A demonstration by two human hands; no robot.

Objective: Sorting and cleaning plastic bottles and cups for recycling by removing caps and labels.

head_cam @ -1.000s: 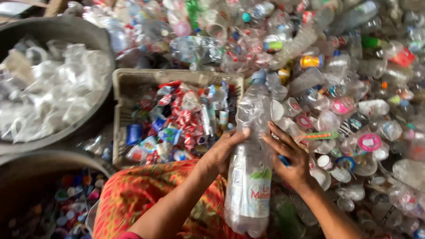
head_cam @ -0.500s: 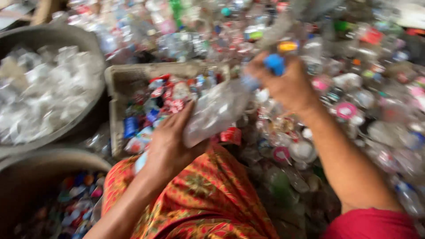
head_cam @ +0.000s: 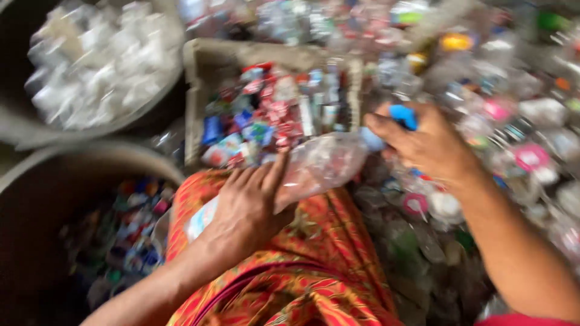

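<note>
Lap first: red-and-orange patterned cloth [head_cam: 314, 265] fills the bottom middle. Left hand [head_cam: 244, 211] rests on it, fingers wrapped over the lower body of a clear plastic bottle [head_cam: 314, 166] that lies tilted across the lap, neck end toward the right. A white-and-blue label [head_cam: 202, 218] seems to be still on the bottle, showing just left of that hand. Right hand [head_cam: 429, 145] sits at the neck end, fingers pinched together on a blue cap [head_cam: 403, 116]; motion blur hides whether the cap is still threaded on or already free. Judging by this, cap removal is in hand, label stripping not yet done.

Left of the lap, a dark tub [head_cam: 84, 169] holds mixed coloured caps. Beyond the bottle, a shallow rectangular tray [head_cam: 193, 78] is full of red, blue and white label scraps. Far left, a round basin [head_cam: 36, 142] holds pale clear plastic. Right and far side: a big heap of unsorted bottles [head_cam: 519, 121], so much sorting looks left.
</note>
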